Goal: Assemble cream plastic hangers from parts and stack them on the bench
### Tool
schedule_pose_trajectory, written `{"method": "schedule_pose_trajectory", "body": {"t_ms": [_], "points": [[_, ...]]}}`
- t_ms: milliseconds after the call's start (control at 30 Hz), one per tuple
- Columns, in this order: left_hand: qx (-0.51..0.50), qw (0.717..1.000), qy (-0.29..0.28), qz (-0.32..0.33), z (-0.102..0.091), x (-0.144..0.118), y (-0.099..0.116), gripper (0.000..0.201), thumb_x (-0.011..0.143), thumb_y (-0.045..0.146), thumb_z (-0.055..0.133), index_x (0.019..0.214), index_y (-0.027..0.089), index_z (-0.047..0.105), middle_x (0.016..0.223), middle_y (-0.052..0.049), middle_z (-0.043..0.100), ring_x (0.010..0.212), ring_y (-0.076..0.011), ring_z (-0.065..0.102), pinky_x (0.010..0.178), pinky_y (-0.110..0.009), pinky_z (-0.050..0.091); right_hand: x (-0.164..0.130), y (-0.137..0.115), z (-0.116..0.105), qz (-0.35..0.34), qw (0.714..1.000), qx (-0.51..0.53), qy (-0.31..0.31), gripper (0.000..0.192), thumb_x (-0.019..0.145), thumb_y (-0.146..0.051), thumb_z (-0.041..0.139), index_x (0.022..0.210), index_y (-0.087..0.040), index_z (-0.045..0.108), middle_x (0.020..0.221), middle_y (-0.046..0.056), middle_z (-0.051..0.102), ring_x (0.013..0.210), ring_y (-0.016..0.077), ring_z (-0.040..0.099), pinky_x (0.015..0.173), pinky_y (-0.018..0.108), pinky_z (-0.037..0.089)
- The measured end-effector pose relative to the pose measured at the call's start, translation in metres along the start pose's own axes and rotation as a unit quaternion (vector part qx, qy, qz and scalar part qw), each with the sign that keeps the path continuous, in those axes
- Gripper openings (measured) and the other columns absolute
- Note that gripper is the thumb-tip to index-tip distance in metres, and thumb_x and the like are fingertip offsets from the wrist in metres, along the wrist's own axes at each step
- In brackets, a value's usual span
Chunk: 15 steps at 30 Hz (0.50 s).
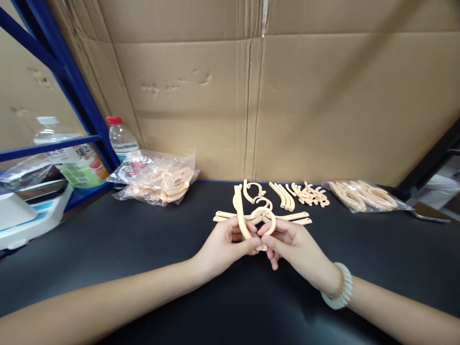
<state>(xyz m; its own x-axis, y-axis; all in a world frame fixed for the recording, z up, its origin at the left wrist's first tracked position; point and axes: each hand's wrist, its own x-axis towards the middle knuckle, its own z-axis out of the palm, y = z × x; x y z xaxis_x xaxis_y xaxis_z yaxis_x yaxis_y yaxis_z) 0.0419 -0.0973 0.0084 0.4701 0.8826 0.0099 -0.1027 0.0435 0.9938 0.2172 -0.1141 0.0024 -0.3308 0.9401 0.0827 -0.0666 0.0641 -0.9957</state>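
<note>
The left hand (224, 243) grips a curved bar (241, 215) and the right hand (296, 242) a hook piece (274, 222) above the desk (230, 306), seemingly being fitted together, which calls for aligned ends, though fingers hide the joint. A bag of parts (161, 181), loose pieces (286, 197) crowding just beyond the hands, and another bag (362, 196) follow rightward.

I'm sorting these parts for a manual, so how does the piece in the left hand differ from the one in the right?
The long piece is a strip that bends gently, while the hook piece curls round. The long piece reaches higher in the picture than the hook piece. The left hand grips the long piece; the right hand grips the hook piece. Both are pale cream; whether they are joined is unclear.
</note>
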Motion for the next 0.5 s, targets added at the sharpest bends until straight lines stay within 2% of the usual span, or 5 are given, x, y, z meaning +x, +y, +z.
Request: {"method": "schedule_pose_trajectory", "body": {"t_ms": [100,200,300,367,500], "points": [[-0.006,1.0,0.003,-0.008,0.0,0.0,0.002,0.026,0.069,0.026,0.079,0.078,0.013,0.058,0.072,0.0,0.066,0.067,-0.0116,0.063,0.069,-0.026,0.053,0.002,-0.007,-0.008,-0.022,0.999,-0.038,0.002,0.031,0.076,-0.044,0.069,0.091,-0.018,0.061,0.071,0.0,0.058,0.057,0.0128,0.058,0.051,0.029,0.054],[-0.021,0.999,0.039,-0.017,-0.001,-0.001,0.003,0.029,0.068,0.026,0.08,0.081,0.013,0.057,0.074,0.0,0.066,0.066,-0.0116,0.064,0.066,-0.025,0.054,0.012,-0.016,-0.035,-0.123,0.969,-0.207,0.06,0.024,0.087,-0.04,0.058,0.098,-0.019,0.063,0.075,0.003,0.063,0.061,0.0154,0.061,0.058,0.032,0.054],[-0.028,0.998,0.056,-0.016,0.0,0.0,0.003,0.03,0.069,0.028,0.079,0.082,0.013,0.056,0.075,0.0,0.065,0.063,-0.011,0.065,0.064,-0.024,0.054,0.029,-0.02,-0.07,-0.241,0.835,-0.488,0.077,0.016,0.089,-0.028,0.054,0.088,-0.02,0.067,0.083,0.008,0.066,0.082,0.0229,0.06,0.076,0.04,0.05],[-0.028,0.998,0.056,-0.012,0.001,0.0,0.003,0.03,0.069,0.028,0.079,0.081,0.013,0.056,0.074,0.001,0.064,0.061,-0.0108,0.065,0.062,-0.023,0.054,0.042,-0.017,-0.089,-0.255,0.757,-0.6,0.043,0.017,0.089,-0.021,0.051,0.086,-0.018,0.068,0.084,0.01,0.066,0.088,0.0257,0.058,0.08,0.042,0.048],[-0.022,0.998,0.056,-0.013,0.002,0.001,0.005,0.029,0.07,0.029,0.079,0.08,0.013,0.056,0.077,0.0,0.063,0.061,-0.0119,0.067,0.062,-0.024,0.054,0.06,-0.007,-0.109,-0.251,0.715,-0.653,-0.01,0.018,0.089,-0.016,0.05,0.091,-0.016,0.068,0.087,0.01,0.068,0.091,0.0243,0.057,0.083,0.039,0.048]]}}
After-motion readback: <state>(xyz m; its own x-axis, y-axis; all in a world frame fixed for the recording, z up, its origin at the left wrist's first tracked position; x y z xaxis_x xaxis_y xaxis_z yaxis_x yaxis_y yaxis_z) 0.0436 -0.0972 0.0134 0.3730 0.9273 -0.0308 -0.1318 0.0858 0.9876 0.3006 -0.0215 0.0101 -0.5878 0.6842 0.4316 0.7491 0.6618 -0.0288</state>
